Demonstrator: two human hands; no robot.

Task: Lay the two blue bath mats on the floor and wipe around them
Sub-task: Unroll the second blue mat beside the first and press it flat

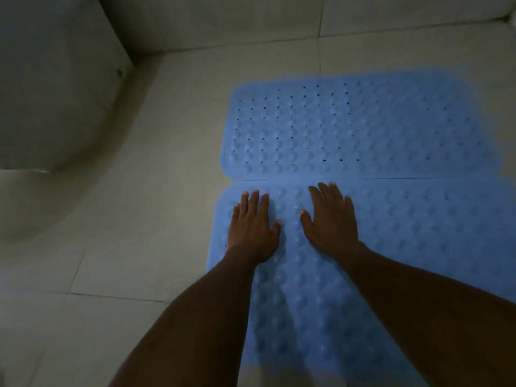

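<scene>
Two blue bubbled bath mats lie flat on the pale tiled floor, edge to edge. The far mat (363, 127) has rows of small drain holes. The near mat (418, 233) runs toward me and to the right. My left hand (252, 230) rests palm down on the near mat's far left corner, fingers spread. Beside it, my right hand (331, 219) also presses flat on the near mat, fingertips close to the seam between the mats. Neither hand holds anything.
A pale toilet base (55, 93) curves out at the left, with a dark shadow around its foot. The tiled wall (251, 20) rises behind the far mat. Bare floor tiles (139, 219) lie between the toilet and the mats.
</scene>
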